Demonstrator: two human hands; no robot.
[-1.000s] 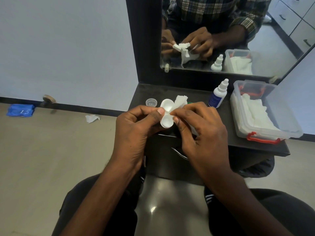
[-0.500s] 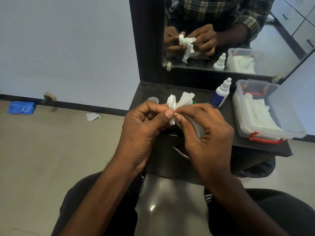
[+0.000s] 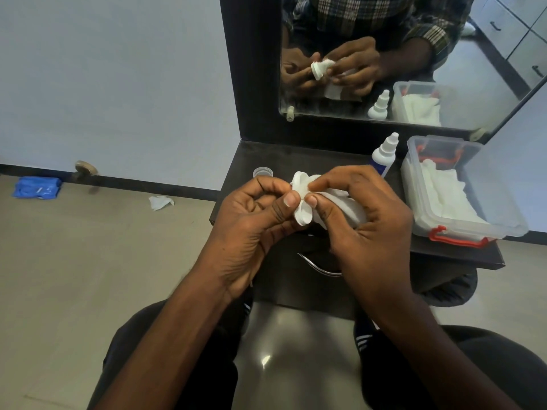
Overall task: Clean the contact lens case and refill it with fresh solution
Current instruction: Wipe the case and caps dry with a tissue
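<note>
At about 9 o'clock on the floor lies a blue cloth (image 3: 37, 187), with a round door stopper (image 3: 85, 168) just to its right against the skirting and a crumpled white tissue scrap (image 3: 160, 201) further right. A clear cap (image 3: 262, 172) sits at the left end of the dark surface (image 3: 461, 250), at about 11 o'clock from the hands. The left hand (image 3: 257, 229) is curled, its thumb and fingers pinching the white contact lens case (image 3: 302, 199), which is held above the surface's front edge near the centre of view, turned nearly edge-on. The right hand (image 3: 364, 226) is also curled, thumb tip pressed at the case's other side, index finger bent over the top, and a white tissue (image 3: 346, 205) bunched between its fingers and palm, touching the case. Behind the right hand, at about 1 o'clock, a solution bottle (image 3: 384, 156) with a white nozzle stands upright. At 3 o'clock a clear plastic box (image 3: 470, 184) with red latches rests on the surface, white folded tissues inside. The mirror (image 3: 384, 54) at 12 o'clock reflects the hands, the case, the bottle and the box.
</note>
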